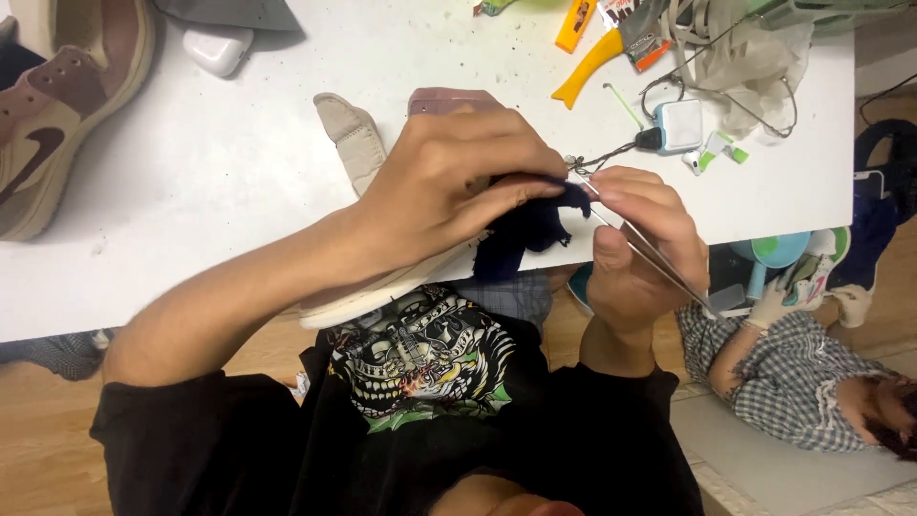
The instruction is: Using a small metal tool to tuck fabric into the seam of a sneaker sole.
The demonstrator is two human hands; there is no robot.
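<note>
1. Dark blue fabric [530, 227] lies at the near edge of the white table [239, 191], on top of a pale shoe [358, 143].
2. Our left hand [449, 182] presses it down, fingers together.
3. Our right hand [635, 244] pinches metal tweezers [642, 244] at the fabric's right edge.
4. A brown shoe [57, 105] sits far left.

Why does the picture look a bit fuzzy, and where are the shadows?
In the head view, the left hand and right hand look slightly soft, as does the thin metal tweezers; even overhead light makes the white tabletop bright, with soft shadows under the left arm and beside the brown and tan sneaker.
</note>
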